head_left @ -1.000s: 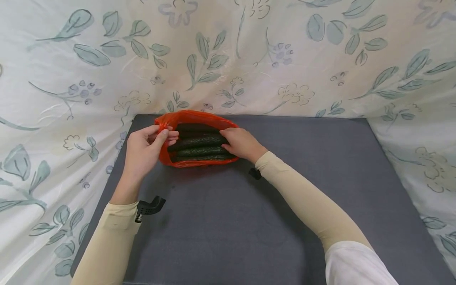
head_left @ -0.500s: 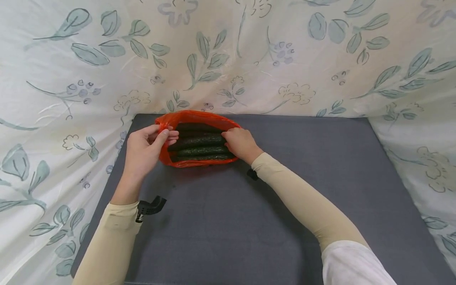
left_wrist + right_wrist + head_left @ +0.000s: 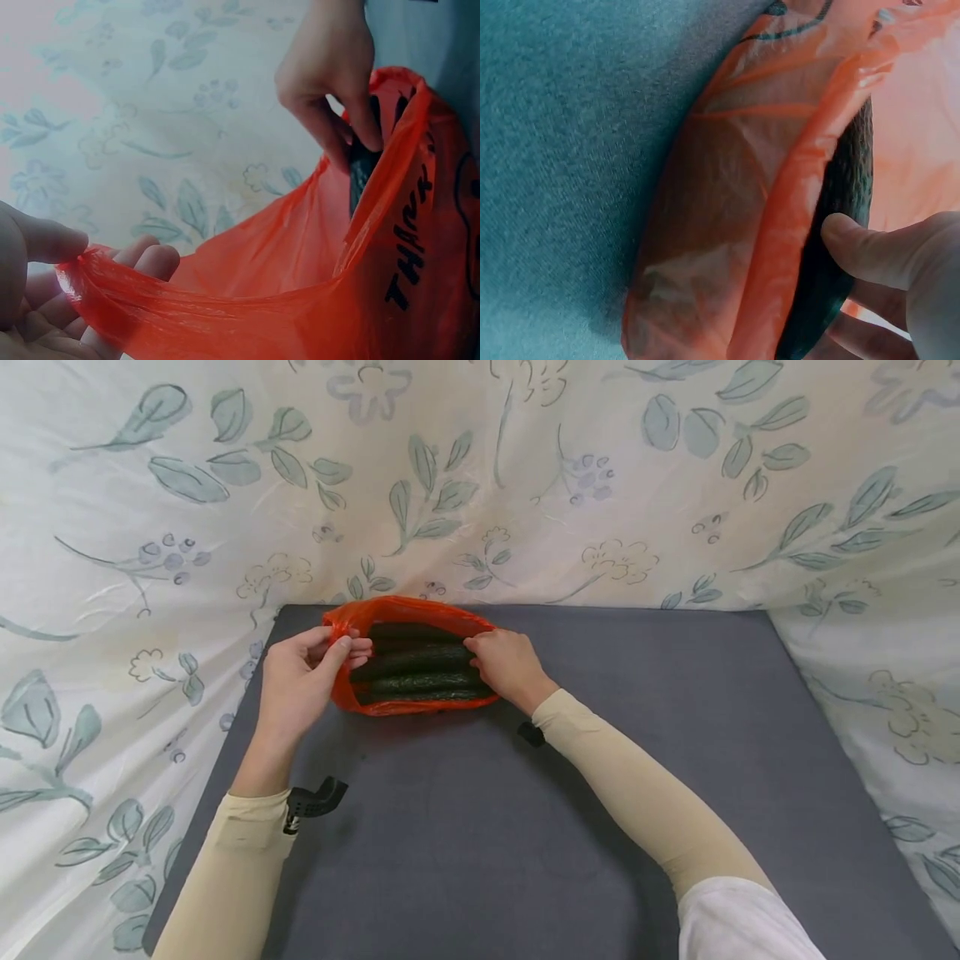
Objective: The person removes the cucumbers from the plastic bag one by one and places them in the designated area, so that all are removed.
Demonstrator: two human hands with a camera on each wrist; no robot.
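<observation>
A red plastic bag (image 3: 352,697) with its mouth wide open holds several dark green cucumbers (image 3: 423,683) lying side by side. My left hand (image 3: 296,681) pinches the bag's left rim between thumb and fingers, pulling the film taut in the left wrist view. At the bag's right end, my right hand (image 3: 512,664) reaches in through the mouth. Its thumb presses on one cucumber (image 3: 847,180) in the right wrist view, with the fingers round the other side. The lower part of this cucumber is hidden by the bag wall.
The bag lies near the back edge of a dark grey table (image 3: 465,827). A pale cloth with a leaf and flower print (image 3: 525,485) hangs behind and at both sides. Black lettering shows on the bag's side.
My right hand has shifted slightly right at the cucumbers' ends, its fingers drawn closer together. My left hand keeps its hold on the bag's rim. The head view has tilted a little.
</observation>
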